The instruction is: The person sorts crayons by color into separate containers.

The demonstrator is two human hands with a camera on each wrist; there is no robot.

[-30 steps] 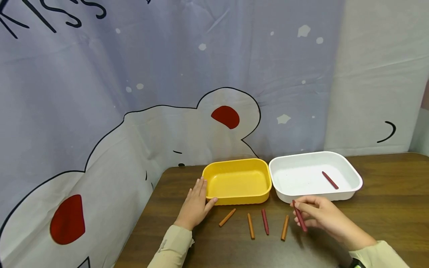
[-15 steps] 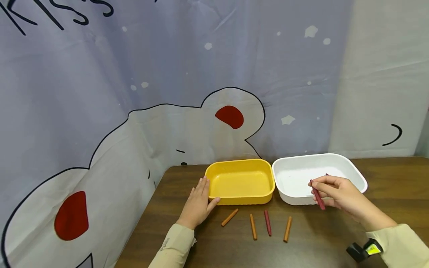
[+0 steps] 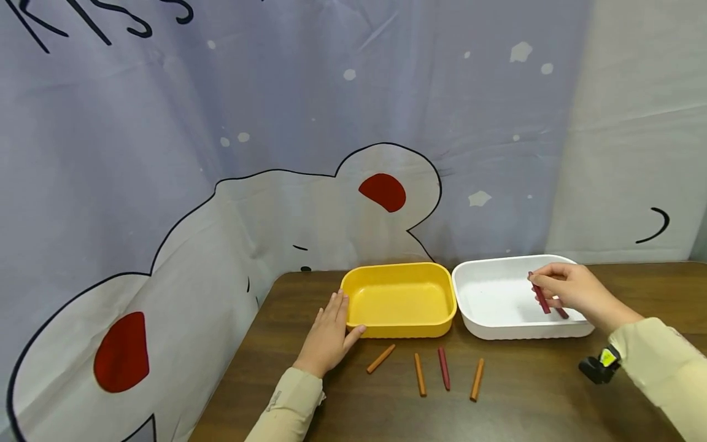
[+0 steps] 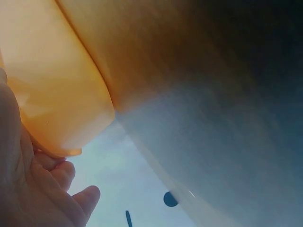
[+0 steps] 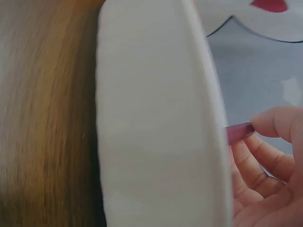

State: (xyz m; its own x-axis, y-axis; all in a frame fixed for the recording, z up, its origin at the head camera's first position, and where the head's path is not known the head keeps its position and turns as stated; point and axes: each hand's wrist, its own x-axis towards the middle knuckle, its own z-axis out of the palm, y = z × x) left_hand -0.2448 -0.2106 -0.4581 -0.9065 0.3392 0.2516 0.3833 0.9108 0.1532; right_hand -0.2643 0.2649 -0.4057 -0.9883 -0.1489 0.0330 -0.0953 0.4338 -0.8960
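Observation:
My right hand (image 3: 577, 293) pinches a dark red crayon (image 3: 539, 293) over the white tray (image 3: 491, 307). Beneath it, a second dark red crayon (image 3: 561, 309) lies in that tray, partly hidden by the hand. In the right wrist view the tray's wall covers much of the pinched crayon (image 5: 239, 133), whose tip shows at the thumb. With fingers extended, my left hand (image 3: 326, 337) rests against the left side of the yellow tray (image 3: 397, 331). The left wrist view shows those fingers along the yellow wall (image 4: 61, 94).
On the brown table (image 3: 342, 411), in front of the trays, lie three orange-brown crayons, among them a tilted one (image 3: 381, 358), and one dark red crayon (image 3: 444, 368). A printed curtain (image 3: 287, 110) hangs right behind the table. Both trays stand side by side.
My right hand has carried the dark red crayon from in front of the white tray up and over it. The left hand stays at the yellow tray. The head view has shifted slightly.

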